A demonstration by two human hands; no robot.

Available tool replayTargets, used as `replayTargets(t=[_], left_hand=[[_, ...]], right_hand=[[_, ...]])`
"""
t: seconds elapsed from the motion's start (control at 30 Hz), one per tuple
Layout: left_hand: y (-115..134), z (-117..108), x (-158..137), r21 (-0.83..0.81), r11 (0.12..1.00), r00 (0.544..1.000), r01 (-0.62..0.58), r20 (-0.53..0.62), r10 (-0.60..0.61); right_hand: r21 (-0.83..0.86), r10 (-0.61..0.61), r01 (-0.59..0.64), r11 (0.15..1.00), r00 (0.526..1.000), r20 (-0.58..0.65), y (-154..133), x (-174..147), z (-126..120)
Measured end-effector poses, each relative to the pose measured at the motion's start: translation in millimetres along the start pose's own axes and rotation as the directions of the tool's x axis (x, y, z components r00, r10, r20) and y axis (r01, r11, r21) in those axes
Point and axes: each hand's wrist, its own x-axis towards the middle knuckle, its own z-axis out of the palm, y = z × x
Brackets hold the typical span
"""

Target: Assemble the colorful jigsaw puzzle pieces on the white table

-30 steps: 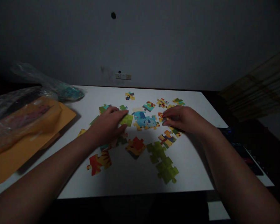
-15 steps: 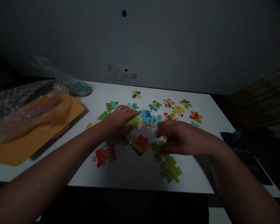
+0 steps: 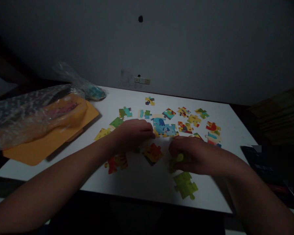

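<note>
My right hand (image 3: 196,155) is closed on a green puzzle piece (image 3: 178,159), pinched between thumb and fingers just over the table. Another green piece (image 3: 185,185) lies below it. My left hand (image 3: 134,132) is curled, fingers together, over the left part of the puzzle; what they hold, if anything, is hidden. Between and beyond the hands, blue elephant pieces (image 3: 163,126) lie joined. An orange-red piece (image 3: 153,153) rests between the hands. Beneath my left forearm, tiger-striped orange pieces (image 3: 116,163) are partly covered.
Loose animal pieces (image 3: 194,120) are scattered at the back right, and one piece (image 3: 150,101) lies farther back. An orange envelope (image 3: 49,143) with clear plastic wrapping (image 3: 34,111) takes up the left side. A dark flat item (image 3: 262,166) sits at the right edge.
My right hand has lifted a green piece off the table near the other green one. The green piece that showed in my left hand is out of sight. The view has shifted slightly.
</note>
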Motion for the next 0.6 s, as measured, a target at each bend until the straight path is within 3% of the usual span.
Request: replayTargets(t=[0.13, 0.23, 0.3, 0.43, 0.53, 0.6], left_hand=[[13.1, -0.8, 4.1, 0.044, 0.994, 0.978, -0.1, 0.19, 0.09], [12.6, -3.6, 3.1, 0.041, 0.999, 0.967, 0.027, 0.253, -0.036], [6.8, -9.0, -0.1, 0.084, 0.982, 0.958, 0.171, 0.219, -0.185], [-7.1, -25.4, -6.4, 0.163, 0.891, 0.894, 0.424, 0.082, -0.44], [-9.6, -32.9, -6.1, 0.199, 0.829, 0.834, 0.523, 0.085, -0.546], [-6.3, -32.4, -3.2, 0.204, 0.823, 0.819, 0.531, 0.125, -0.56]], right_hand=[[0.069, -0.226, 0.238, 0.969, 0.963, -0.145, 6.3, 3.1, -1.3], [0.033, -0.342, 0.359, 0.933, 0.909, -0.24, 13.2, 8.4, -1.5], [-0.012, -0.354, 0.363, 0.932, 0.903, -0.244, 16.4, 10.6, -1.2], [-0.022, -0.271, 0.271, 0.962, 0.95, -0.154, 16.7, 9.0, 2.0], [-0.017, -0.207, 0.206, 0.978, 0.973, -0.106, 13.1, 6.5, 5.5], [-0.018, -0.176, 0.175, 0.984, 0.983, -0.05, 9.8, 5.1, 5.3]])
